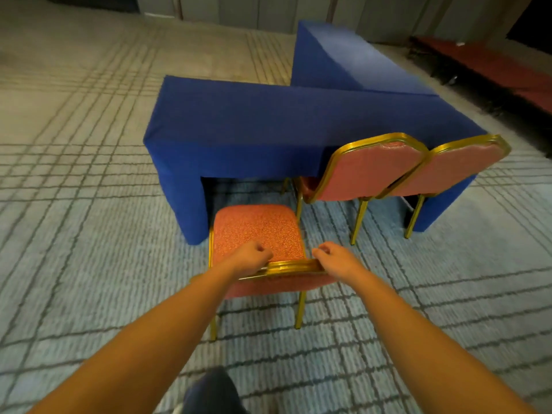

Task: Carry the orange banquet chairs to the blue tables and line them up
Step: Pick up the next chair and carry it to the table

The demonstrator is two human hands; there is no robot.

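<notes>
An orange banquet chair with a gold frame stands in front of me, its seat pointing at the opening under the near blue table. My left hand and my right hand both grip the top rail of its backrest. Two more orange chairs stand side by side to the right, their seats tucked under the same table. A second blue table lies behind, set at an angle to the first.
Patterned grey carpet covers the floor on all sides. A low dark red platform runs along the far right. Grey wall panels close off the back. My knee shows at the bottom.
</notes>
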